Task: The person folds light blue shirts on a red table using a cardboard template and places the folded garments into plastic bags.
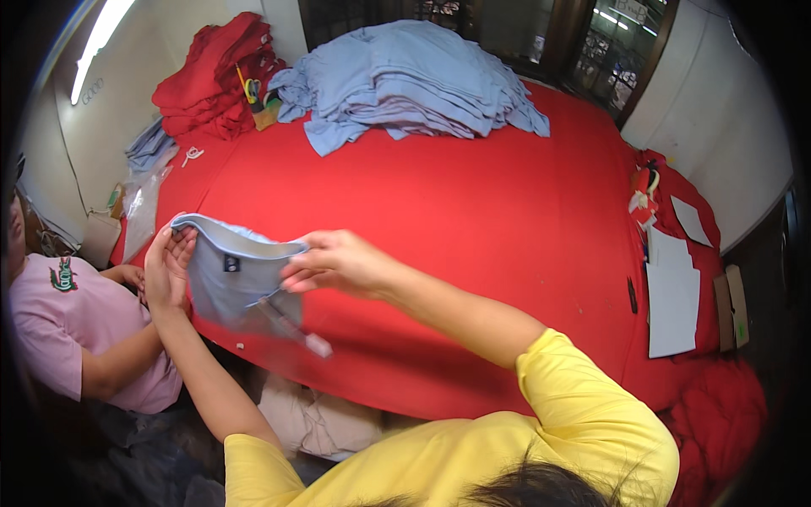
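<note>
I hold a light blue garment up over the near left edge of the red table. My left hand grips its left side near the collar. My right hand pinches the right end of the collar. A small dark label shows inside the neck, and a pale tag dangles below the garment.
A tall stack of light blue garments sits at the table's far side, with a red pile to its left. White sheets and a dark pen lie at the right. A person in a pink shirt sits at my left.
</note>
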`<state>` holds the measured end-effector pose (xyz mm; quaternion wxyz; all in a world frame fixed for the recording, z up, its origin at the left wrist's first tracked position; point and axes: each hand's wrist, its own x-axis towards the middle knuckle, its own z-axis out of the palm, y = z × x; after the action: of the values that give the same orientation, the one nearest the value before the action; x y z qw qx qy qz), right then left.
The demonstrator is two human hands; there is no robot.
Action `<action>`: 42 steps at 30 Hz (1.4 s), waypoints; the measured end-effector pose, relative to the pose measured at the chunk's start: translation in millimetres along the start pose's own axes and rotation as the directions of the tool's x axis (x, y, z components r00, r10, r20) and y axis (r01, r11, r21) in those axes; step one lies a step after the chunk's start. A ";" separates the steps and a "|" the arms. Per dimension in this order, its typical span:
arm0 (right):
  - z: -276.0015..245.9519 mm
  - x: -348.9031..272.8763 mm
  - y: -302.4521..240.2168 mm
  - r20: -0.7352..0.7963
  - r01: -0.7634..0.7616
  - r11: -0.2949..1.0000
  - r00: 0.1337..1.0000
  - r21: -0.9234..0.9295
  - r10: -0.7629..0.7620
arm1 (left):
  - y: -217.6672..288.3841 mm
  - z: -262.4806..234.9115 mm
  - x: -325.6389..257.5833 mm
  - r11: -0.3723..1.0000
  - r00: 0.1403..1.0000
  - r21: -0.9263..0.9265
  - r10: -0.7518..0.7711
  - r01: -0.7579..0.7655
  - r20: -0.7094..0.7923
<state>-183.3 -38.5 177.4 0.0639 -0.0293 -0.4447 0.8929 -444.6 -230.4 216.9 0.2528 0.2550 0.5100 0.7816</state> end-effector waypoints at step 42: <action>-25.6 -255.8 -106.1 -0.284 -0.064 -0.497 0.880 -0.865 0.381 | -173.3 163.5 -83.7 0.617 0.957 0.733 0.136 -0.285 0.257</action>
<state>82.1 9.2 245.5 -0.2367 -0.0836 -0.9642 0.0855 -251.7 -114.9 101.8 0.0718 0.4634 0.7335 0.4920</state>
